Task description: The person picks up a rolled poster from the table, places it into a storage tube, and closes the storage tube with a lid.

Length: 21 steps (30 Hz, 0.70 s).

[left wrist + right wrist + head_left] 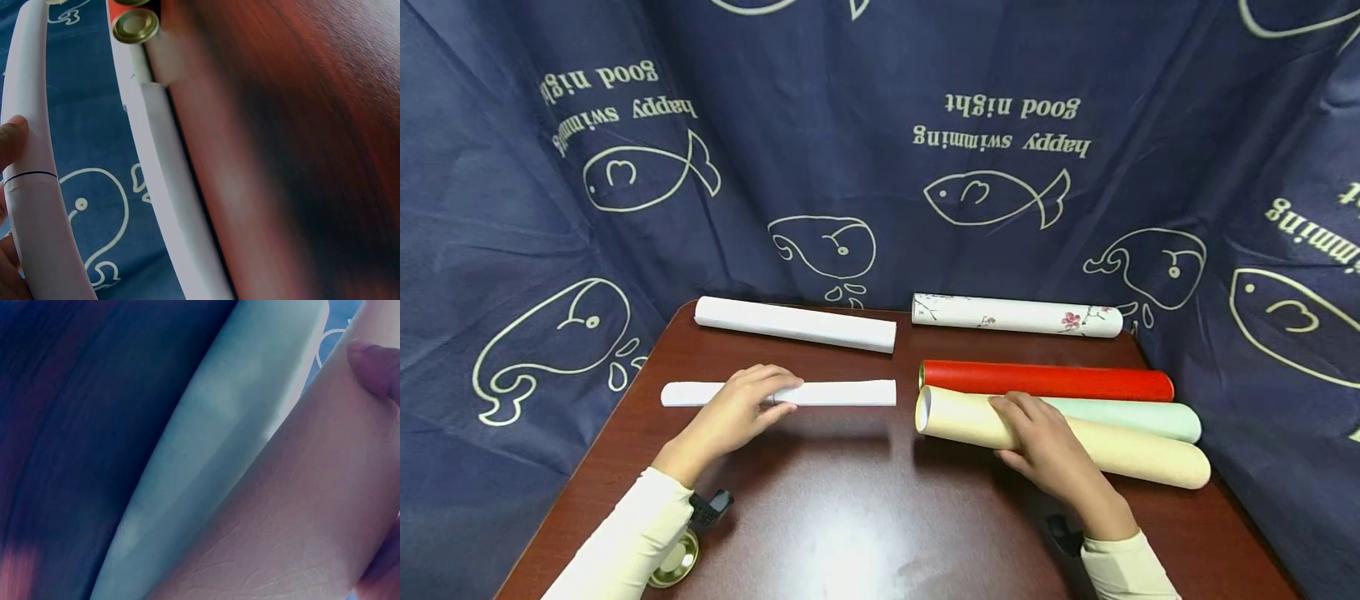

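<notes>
My left hand [747,410] grips a thin white paper roll [850,392] by its middle. A narrow dark band circles this roll, and in the left wrist view my thumb [14,140] lies against it. A shadow falls on the table in front of it. On the right, my right hand [1043,446] holds a thicker pale yellow roll [1138,452] with an open left end. My right thumb [375,369] presses its side in the right wrist view. Right behind it lies a mint green roll [1157,419], partly hidden; whether they touch I cannot tell.
Behind the green roll lies a red tube [1045,379] with a gold-coloured end. A white flowered roll [1018,317] and another white roll [797,323] lie along the back of the brown table [850,500]. A round gold metal piece [676,560] sits by my left forearm. A blue curtain [880,150] encloses the table.
</notes>
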Each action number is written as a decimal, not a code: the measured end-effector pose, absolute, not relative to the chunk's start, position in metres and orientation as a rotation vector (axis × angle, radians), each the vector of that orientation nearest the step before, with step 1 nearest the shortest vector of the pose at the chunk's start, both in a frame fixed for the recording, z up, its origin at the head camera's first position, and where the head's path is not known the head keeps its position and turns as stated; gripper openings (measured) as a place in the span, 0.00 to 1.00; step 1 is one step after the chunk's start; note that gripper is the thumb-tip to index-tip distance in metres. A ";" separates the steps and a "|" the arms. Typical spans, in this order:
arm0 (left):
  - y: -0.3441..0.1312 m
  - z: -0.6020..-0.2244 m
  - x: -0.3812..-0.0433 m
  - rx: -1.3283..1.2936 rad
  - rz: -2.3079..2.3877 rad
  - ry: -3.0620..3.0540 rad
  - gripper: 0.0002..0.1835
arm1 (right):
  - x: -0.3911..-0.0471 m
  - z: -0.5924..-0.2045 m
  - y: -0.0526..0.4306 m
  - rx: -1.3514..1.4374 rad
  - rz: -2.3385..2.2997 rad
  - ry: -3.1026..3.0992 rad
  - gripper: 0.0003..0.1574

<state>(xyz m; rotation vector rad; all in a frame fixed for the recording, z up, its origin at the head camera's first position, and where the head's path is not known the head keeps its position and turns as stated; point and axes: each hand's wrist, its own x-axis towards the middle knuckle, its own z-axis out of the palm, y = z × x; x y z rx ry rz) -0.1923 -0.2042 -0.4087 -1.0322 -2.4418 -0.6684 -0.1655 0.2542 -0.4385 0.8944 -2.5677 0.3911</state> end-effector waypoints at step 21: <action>-0.178 -0.416 -0.182 -1.117 -0.589 -2.480 0.18 | -0.170 -0.450 0.246 0.958 0.491 -2.465 0.49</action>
